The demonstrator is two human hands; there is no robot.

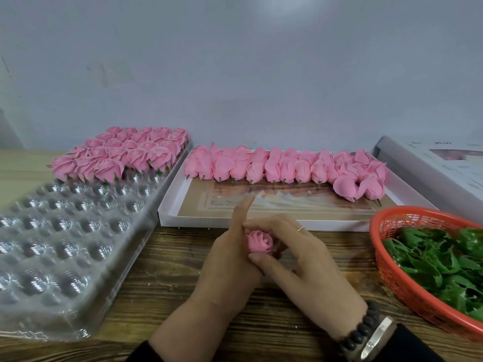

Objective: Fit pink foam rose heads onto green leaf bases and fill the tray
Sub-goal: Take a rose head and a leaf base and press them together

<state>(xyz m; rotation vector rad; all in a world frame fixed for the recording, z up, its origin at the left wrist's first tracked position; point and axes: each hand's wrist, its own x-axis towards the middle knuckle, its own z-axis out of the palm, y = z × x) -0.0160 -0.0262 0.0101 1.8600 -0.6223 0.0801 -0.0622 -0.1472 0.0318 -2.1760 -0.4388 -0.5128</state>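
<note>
Table (162, 288): wooden planks, set against a pale wall; everything rests on it.
Tray (65, 244): clear plastic with rows of round cups, lying at the left; its near cups hold nothing.
Finished roses (122, 152): pink heads with green showing beneath, packed into the tray's far rows.
Box (261, 220): shallow, white-rimmed, at centre just right of the tray.
Rose heads (285, 165): pink, bare, lying on their sides in a row along the box's far side, short stubs pointing toward the person.
Basket (392, 280): orange mesh, at the right edge, near the box's front corner.
Leaf bases (441, 259): green, heaped in the basket.
Left hand (230, 259): curled beside the rose, forefinger lifted straight; it cups the bloom from the left.
Right hand (311, 259): fingers bent over the rose from the right, thumb under it; a thin ring, a bead bracelet and a watch show.
Rose (260, 242): pink, held between both hands above the table in front of the box, bloom facing up; its underside is hidden.
</note>
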